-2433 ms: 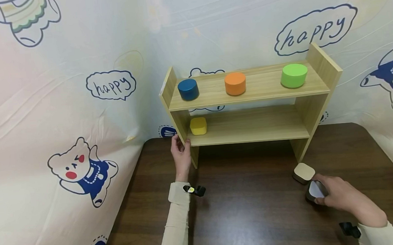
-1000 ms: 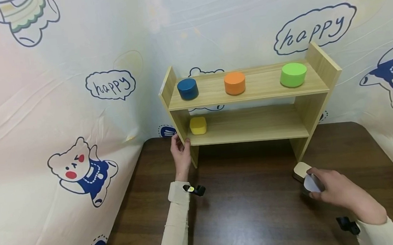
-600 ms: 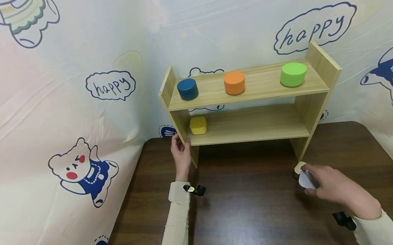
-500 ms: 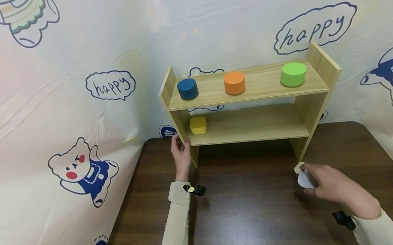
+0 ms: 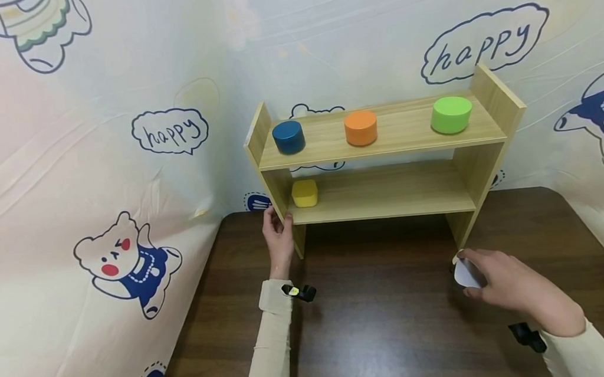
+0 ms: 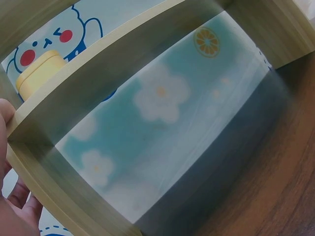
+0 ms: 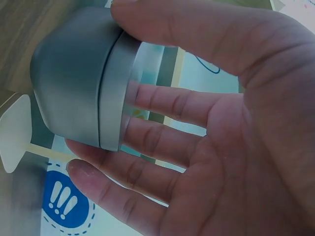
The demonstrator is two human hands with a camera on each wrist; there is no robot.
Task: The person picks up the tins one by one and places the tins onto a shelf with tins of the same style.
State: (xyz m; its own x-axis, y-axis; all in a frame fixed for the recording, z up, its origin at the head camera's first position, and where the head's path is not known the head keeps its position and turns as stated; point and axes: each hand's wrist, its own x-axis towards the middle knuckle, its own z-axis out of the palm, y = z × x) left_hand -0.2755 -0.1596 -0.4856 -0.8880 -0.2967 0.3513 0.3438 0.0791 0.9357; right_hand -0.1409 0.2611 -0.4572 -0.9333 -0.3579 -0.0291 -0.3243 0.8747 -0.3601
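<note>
My left hand grips the left side panel of a two-tier wooden shelf, thumb at its front edge. In the left wrist view part of that hand shows at the left edge, against the panel. At the right, my right hand holds a small grey tin with a rounded-square lid, between thumb and fingers. The right wrist view shows this grey tin closed, its lid seam visible. A beige-topped tin is close by; in the head view, the grey tin and hand mostly hide it.
On the upper shelf stand a blue round tin, an orange one and a green one. A yellow rounded-square tin sits at the left of the lower shelf. The dark wooden table meets a printed cloth backdrop.
My right hand has moved left and away from me with the grey tin, which now covers most of the beige-topped tin in the head view. My left hand stays on the shelf.
</note>
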